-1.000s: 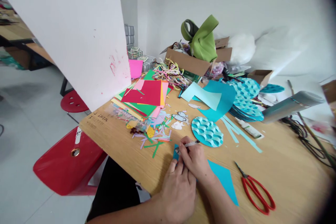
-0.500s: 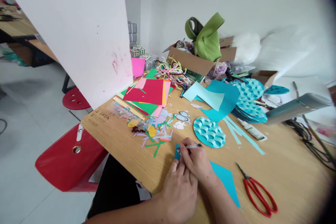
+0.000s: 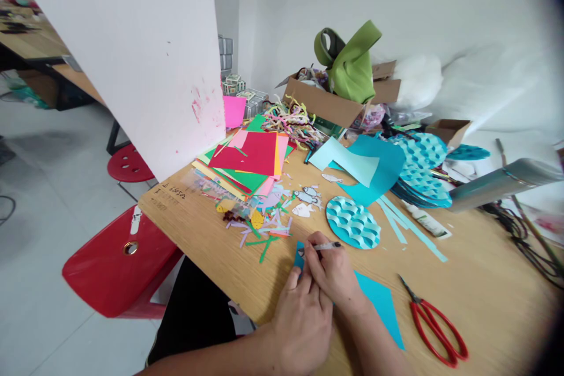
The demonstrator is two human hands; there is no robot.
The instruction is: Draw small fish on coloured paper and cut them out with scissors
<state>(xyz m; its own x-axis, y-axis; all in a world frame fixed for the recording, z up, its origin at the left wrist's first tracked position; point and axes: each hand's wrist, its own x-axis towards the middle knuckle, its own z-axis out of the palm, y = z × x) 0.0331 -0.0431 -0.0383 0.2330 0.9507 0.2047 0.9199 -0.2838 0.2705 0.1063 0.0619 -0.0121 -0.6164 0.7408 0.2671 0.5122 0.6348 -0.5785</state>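
Centrally in the head view, the right hand (image 3: 329, 267) pinches a pen (image 3: 325, 246) over blue paper (image 3: 382, 308) on a wooden table (image 3: 240, 273). Fingers extended, the left hand (image 3: 303, 323) lies across the paper, touching the right; a wavy turquoise oval (image 3: 352, 223) sits just beyond, red-handled scissors (image 3: 436, 329) to their right.

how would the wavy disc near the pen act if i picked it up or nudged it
The disc looks like paper, so it is probably light for its size. Its raised waves look hollow, so they might crush if pinched from above. Lying flat, it would likely slide rather than roll when pushed.
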